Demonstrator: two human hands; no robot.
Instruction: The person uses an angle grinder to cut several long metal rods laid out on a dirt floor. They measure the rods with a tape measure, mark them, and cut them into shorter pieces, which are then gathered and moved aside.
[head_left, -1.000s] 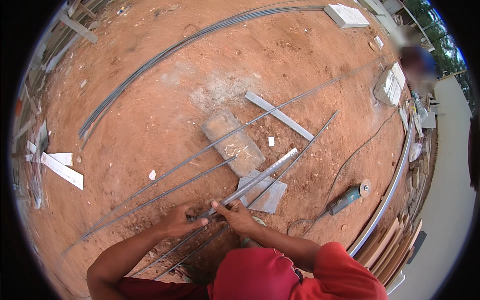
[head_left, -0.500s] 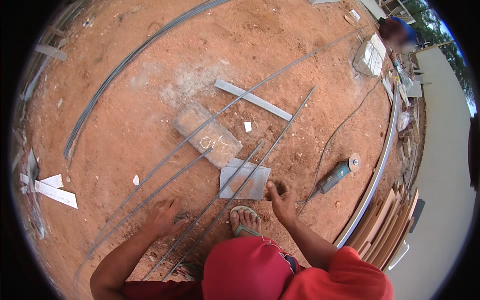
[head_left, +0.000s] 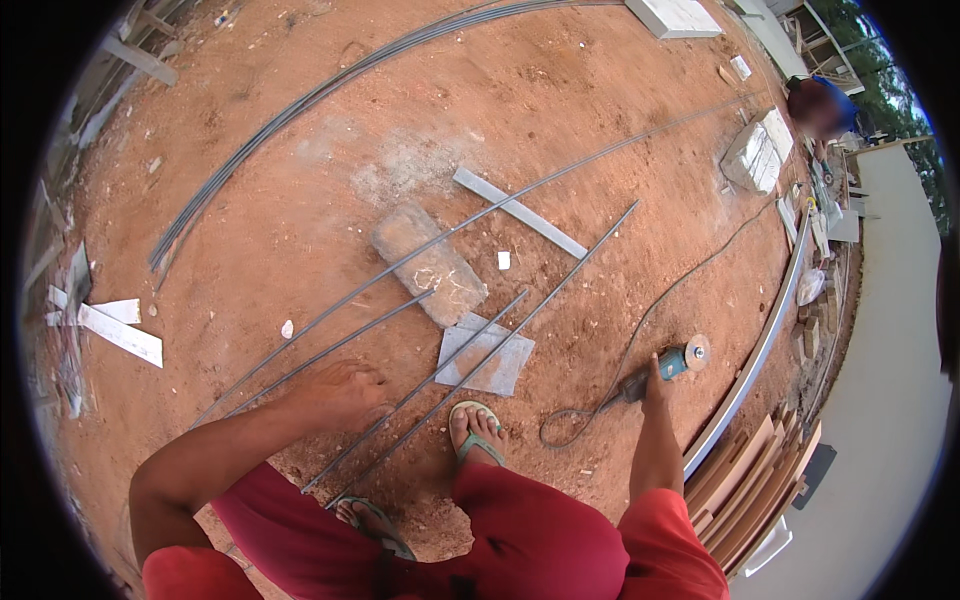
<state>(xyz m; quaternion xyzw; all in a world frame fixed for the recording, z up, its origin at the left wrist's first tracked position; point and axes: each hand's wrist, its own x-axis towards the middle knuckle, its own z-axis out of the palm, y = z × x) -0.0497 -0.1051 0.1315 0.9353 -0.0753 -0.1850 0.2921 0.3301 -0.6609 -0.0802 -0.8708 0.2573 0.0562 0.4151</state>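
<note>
My right hand (head_left: pixel 655 386) is wrapped round the body of a teal and dark angle grinder (head_left: pixel 673 364), which lies on the dirt to the right with its round disc (head_left: pixel 697 351) outward. Its cord (head_left: pixel 563 414) loops beside it. My left hand (head_left: pixel 340 398) is low over the ground among thin steel rods (head_left: pixel 482 362), its fingers curled downward; whatever they hold, if anything, is hidden. Two rods cross a grey flat plate (head_left: pixel 505 368) in front of my sandalled foot (head_left: pixel 475 430). A longer rod (head_left: pixel 400 262) crosses a worn stone block (head_left: pixel 425 270).
A flat metal bar (head_left: pixel 520 212) lies beyond the block. A bundle of rods (head_left: pixel 290 115) curves along the far left. To the right are a long metal profile (head_left: pixel 750 375), stacked brown boards (head_left: pixel 750 480) and a pale wall (head_left: pixel 890 330). Another person (head_left: pixel 822 108) bends down at the far right.
My right hand has reached right and closed round the angle grinder. The left hand's fingers have curled in. The view has shifted, and my legs show more.
</note>
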